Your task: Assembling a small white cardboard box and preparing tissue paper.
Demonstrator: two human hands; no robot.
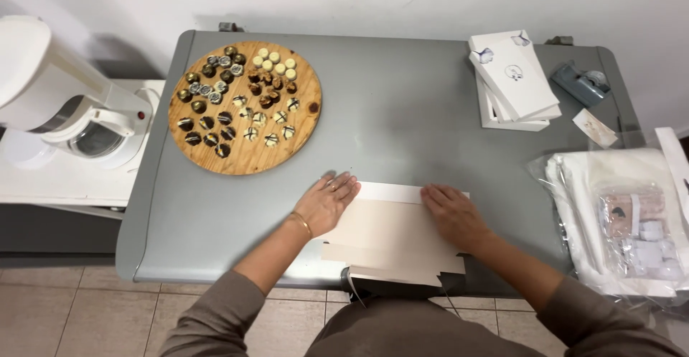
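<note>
- Both hands lie flat on a folded cardboard blank (391, 238) at the table's (402, 120) near edge, about 6 o'clock in the view.
- The left hand (326, 203) rests palm down, fingers spread and loose, on the blank's left end; it presses and grips nothing.
- The right hand (453, 217) lies the same way on the right end, fingers pointing toward 10 o'clock, pressing rather than grasping.
- The blank is pale beige with a whiter strip along its far edge; its near flaps hang slightly over the table edge.
- Judged from the flat hands, the step in hand looks like flattening or creasing the blank; a next move would call for even pressure along the fold and a steady hold so the sheet does not slide off the edge.
- At 10 o'clock sits a round wooden board (244, 109) with small chocolates in dark, white and striped groups.
- At 2 o'clock lies a stack of white flat boxes (513, 81) with small blue motifs; just beyond it, a grey-blue tape dispenser (581, 84) and a small cream card (594, 127).
- At 3 o'clock, clear bags (624, 221) hold white folded stock and small labels.
- At 9 o'clock, off the table, stands a white coffee maker (64, 99).
</note>
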